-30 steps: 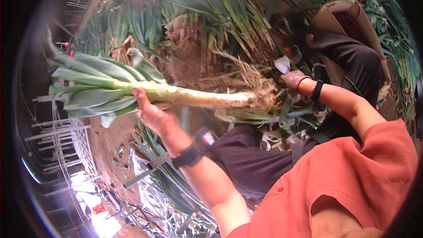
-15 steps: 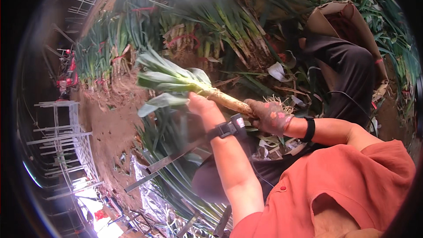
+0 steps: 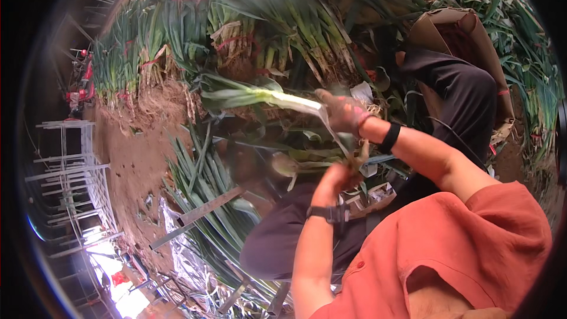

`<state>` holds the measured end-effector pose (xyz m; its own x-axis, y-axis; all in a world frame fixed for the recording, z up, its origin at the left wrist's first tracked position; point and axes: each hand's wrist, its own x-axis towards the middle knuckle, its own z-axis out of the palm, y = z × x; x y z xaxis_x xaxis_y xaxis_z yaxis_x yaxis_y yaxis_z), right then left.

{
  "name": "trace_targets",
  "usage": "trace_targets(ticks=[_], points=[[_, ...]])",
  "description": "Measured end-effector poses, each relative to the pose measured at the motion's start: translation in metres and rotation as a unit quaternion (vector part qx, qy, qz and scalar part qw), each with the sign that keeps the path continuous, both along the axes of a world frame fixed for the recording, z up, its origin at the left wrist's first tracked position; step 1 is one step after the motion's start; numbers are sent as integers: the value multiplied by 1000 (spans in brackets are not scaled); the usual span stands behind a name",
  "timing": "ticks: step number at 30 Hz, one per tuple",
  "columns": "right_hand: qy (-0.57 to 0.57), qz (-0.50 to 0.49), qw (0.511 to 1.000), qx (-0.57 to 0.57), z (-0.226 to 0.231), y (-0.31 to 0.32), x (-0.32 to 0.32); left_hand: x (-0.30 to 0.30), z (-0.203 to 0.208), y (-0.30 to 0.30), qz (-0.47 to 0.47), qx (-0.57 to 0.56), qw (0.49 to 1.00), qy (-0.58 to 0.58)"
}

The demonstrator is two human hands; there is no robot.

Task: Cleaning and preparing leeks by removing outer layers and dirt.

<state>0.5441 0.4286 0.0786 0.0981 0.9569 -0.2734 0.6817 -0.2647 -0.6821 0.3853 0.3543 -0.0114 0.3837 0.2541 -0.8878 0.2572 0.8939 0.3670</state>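
My right hand [image 3: 344, 112], in a dark flower-patterned glove, is closed around the root end of a leek [image 3: 292, 102]. The leek's shaft shows white, and its green leaves point left. Below it, my bare left hand [image 3: 338, 180] is closed on a peeled outer leaf [image 3: 301, 168]. A thin pale strip of that leaf runs between the leek's shaft and my left hand. The leaf's loose green end hangs to the left of my fingers, blurred by motion.
Tied leek bundles [image 3: 156, 62] stand at the back left, roots down. Loose leeks [image 3: 207, 192] lie beside my knee by metal bars [image 3: 209, 207]. An open cardboard box [image 3: 434, 32] stands beyond my right leg [image 3: 466, 82]. White wire racks [image 3: 80, 171] line the far left.
My left hand has moved from the leek's leafy end down and toward me, pulling the outer leaf off. The shaft has turned from brownish to white. My right hand has shifted slightly away from me.
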Motion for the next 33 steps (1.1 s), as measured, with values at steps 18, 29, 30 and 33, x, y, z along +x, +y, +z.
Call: trace_targets(ticks=[18,29,30,33], points=[[613,-32,785,-87,-4,-56,-35,-43,9,183,433,155,881,-106],[602,-62,795,-42,-17,-38,-19,-41,2,171,350,3,932,-93],[553,-44,832,-24,-27,-32,-12,-36,-2,156,249,14,967,-61],[405,-27,913,-28,-22,-19,-15,-42,-1,119,107,7,994,-38]])
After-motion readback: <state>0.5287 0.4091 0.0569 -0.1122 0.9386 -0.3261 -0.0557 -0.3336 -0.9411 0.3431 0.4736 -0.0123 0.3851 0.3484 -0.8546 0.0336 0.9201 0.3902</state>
